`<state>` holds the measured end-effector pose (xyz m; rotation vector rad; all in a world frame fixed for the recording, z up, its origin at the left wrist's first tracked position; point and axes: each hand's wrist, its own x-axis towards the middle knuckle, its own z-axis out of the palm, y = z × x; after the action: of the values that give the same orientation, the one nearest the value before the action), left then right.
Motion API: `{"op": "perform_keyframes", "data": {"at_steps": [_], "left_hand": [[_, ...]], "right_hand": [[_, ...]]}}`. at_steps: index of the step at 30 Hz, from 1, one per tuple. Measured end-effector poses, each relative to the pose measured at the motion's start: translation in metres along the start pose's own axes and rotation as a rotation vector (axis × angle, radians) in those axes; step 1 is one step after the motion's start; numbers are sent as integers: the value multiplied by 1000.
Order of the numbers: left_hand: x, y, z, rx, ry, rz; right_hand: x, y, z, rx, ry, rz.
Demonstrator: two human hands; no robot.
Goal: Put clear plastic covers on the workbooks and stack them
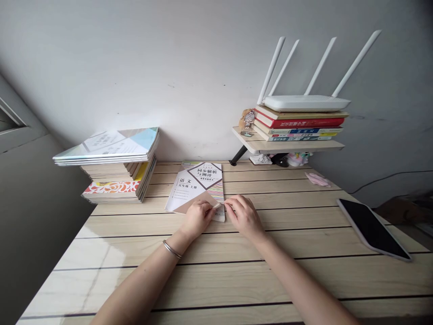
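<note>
A booklet (189, 187) with a white, brown and striped cover lies flat on the wooden table (216, 280), in front of both arms. My left hand (199, 217), with a silver bangle on its wrist, rests over the booklet's near edge, its thumb and fingers pinched on a small whitish piece (217, 206) at the lower right corner. Just right of that corner is my right hand (244, 216), thumb and index finger pressed together close to the piece. Whatever lies between its fingertips is too small to make out.
Stacked books (115, 180) stand at the back left. A small raised shelf (291, 146) at the back right bears books and a white router (306, 103). A pink cloth item (317, 179) and a tablet (374, 228) lie on the right.
</note>
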<state>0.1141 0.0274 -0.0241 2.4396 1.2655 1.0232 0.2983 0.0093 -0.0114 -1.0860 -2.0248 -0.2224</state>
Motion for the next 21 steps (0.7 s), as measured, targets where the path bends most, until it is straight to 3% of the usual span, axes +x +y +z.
{"op": "perform_keyframes", "data": {"at_steps": [10, 21], "left_hand": [[1, 1, -6, -131, -18, -21], [3, 1, -8, -149, -37, -30]], "right_hand": [[-1, 17, 30, 394, 31, 201], [-2, 17, 34, 493, 24, 319]]}}
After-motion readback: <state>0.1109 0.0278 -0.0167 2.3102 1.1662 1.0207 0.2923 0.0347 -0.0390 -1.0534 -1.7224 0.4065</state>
